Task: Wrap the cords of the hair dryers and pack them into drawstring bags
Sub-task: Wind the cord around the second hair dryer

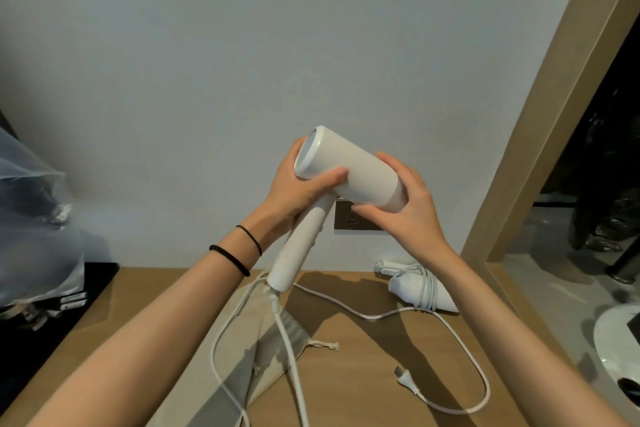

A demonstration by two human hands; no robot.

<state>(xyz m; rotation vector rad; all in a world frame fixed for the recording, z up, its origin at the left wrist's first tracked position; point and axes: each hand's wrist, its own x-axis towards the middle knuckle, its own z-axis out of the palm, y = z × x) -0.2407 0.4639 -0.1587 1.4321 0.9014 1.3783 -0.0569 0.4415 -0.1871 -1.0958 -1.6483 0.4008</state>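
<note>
I have the left hand [298,189] curled round the rear end of the white hair dryer [356,173], thumb laid across the barrel. The right hand [405,208] cups the nozzle end, fingers over the top and thumb underneath. Both grip it in the air above the back of the table [363,392], barrel tilted and handle pointing down toward the surface. 2 black hair ties [235,258] sit on the left wrist.

Its cord [478,357] hangs loose from the handle's base. 1 stretch drops toward the front edge across a beige drawstring bag [263,350] lying flat left of centre. Another runs right, loops near the right edge and ends at the plug [407,380], which lies on the bare wood.

A 2nd hair dryer [422,284] lies at the back edge toward the right corner, its cord wound round it. A wall socket [349,222] shows just under the held barrel. Clear plastic sheeting [31,201] hangs at far left.
</note>
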